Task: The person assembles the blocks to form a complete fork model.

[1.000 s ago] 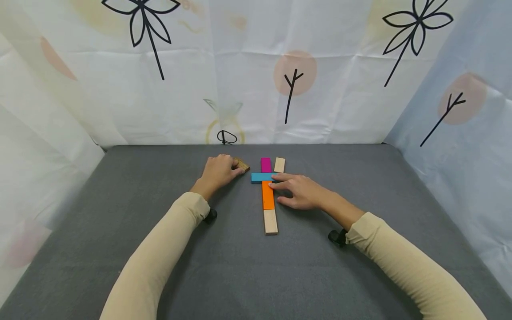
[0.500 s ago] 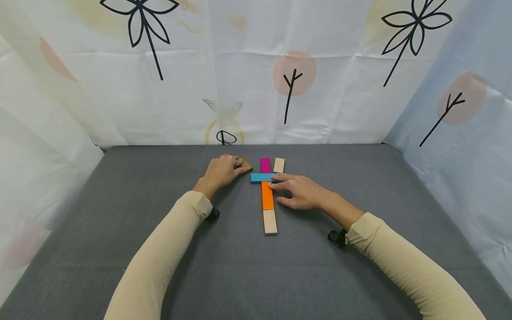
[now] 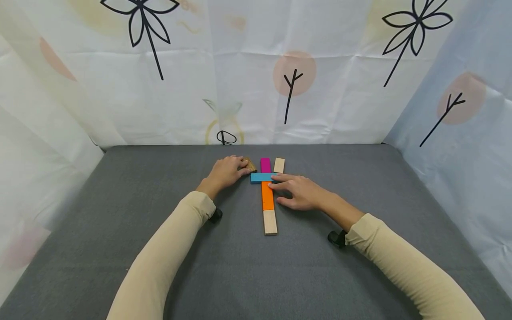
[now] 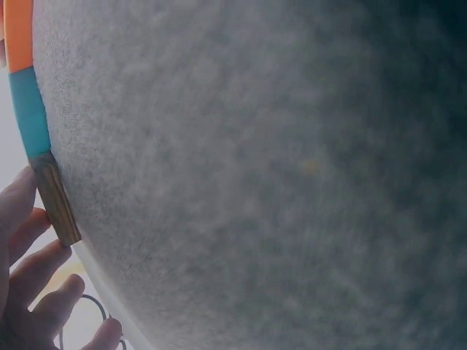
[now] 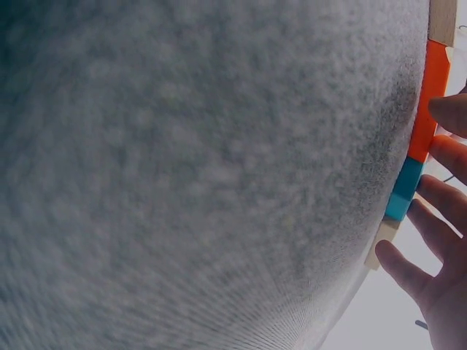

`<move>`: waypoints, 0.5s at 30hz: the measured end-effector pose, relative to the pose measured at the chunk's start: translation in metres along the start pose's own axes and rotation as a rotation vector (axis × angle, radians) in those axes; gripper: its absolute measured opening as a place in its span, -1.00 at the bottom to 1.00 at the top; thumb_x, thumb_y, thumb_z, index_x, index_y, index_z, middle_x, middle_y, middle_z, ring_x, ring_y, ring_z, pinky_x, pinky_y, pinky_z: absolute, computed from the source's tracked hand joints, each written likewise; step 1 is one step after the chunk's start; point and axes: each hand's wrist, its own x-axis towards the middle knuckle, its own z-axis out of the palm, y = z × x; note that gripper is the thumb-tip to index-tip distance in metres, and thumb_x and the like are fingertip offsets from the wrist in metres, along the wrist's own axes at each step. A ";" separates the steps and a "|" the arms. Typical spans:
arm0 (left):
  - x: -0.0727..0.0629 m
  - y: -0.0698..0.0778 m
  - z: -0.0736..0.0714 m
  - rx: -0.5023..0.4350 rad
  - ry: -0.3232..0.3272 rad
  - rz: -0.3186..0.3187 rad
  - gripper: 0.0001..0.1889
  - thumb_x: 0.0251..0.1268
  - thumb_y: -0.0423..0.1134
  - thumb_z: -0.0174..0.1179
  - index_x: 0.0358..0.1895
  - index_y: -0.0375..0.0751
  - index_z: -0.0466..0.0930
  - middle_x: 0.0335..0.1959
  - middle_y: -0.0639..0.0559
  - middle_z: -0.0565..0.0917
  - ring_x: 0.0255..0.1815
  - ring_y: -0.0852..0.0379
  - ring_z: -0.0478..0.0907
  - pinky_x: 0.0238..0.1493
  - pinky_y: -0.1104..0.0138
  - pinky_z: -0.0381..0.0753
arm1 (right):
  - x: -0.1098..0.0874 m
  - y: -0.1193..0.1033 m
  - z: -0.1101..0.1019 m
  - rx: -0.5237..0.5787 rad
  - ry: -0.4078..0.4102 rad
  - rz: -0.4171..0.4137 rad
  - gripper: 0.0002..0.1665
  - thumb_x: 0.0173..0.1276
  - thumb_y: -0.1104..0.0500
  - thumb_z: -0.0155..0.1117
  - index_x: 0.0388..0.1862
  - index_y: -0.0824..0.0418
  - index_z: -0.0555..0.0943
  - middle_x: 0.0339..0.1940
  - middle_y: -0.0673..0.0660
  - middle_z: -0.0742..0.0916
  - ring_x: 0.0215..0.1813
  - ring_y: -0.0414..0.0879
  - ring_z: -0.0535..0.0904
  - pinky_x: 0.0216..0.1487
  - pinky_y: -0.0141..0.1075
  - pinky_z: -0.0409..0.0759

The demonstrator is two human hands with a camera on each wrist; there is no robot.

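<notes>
Lying at a slant left of the laid-out blocks is a dark brown striped wooden block point(image 3: 250, 165), pinched between the thumb and fingers of my left hand point(image 3: 225, 172). Its near end sits right by the left end of a blue block point(image 3: 260, 178), as the left wrist view also shows. The blue block lies crosswise between a magenta block point(image 3: 266, 165) behind it and an orange block point(image 3: 267, 198) in front. My right hand point(image 3: 302, 193) rests with extended fingers on the blue block's right end and the orange block's edge, covering part of both.
A pale wooden block point(image 3: 270, 222) continues the row nearest me. Another pale block point(image 3: 279, 165) lies tilted behind the blue one's right end. The grey cloth-covered table point(image 3: 248, 275) ends at a printed white curtain point(image 3: 340, 102) at the back.
My left hand has slid the brown block to the right, up close to the blue block's left end. The right hand and the other blocks have stayed in place.
</notes>
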 end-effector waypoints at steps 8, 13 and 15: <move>0.003 0.001 0.002 0.002 -0.013 0.024 -0.48 0.48 0.02 0.12 0.39 -0.11 0.45 0.40 -0.15 0.45 0.36 -0.15 0.42 0.31 -0.03 0.41 | 0.000 0.000 0.000 -0.008 0.005 -0.003 -0.42 0.44 0.05 0.25 0.40 0.18 0.51 0.48 0.23 0.43 0.47 0.13 0.35 0.31 0.12 0.42; 0.003 0.000 0.003 -0.004 -0.012 0.023 -0.48 0.48 0.02 0.13 0.38 -0.12 0.45 0.40 -0.16 0.45 0.36 -0.15 0.42 0.31 0.00 0.41 | 0.000 0.000 0.000 -0.005 0.002 0.002 -0.41 0.45 0.05 0.25 0.41 0.17 0.50 0.48 0.22 0.43 0.48 0.12 0.34 0.32 0.12 0.41; 0.003 0.000 0.003 -0.003 -0.012 0.027 -0.48 0.48 0.01 0.13 0.38 -0.14 0.45 0.40 -0.17 0.45 0.35 -0.16 0.43 0.30 0.00 0.42 | 0.000 0.000 0.000 -0.005 0.002 0.005 -0.41 0.44 0.05 0.25 0.41 0.17 0.50 0.49 0.22 0.42 0.48 0.12 0.34 0.32 0.12 0.41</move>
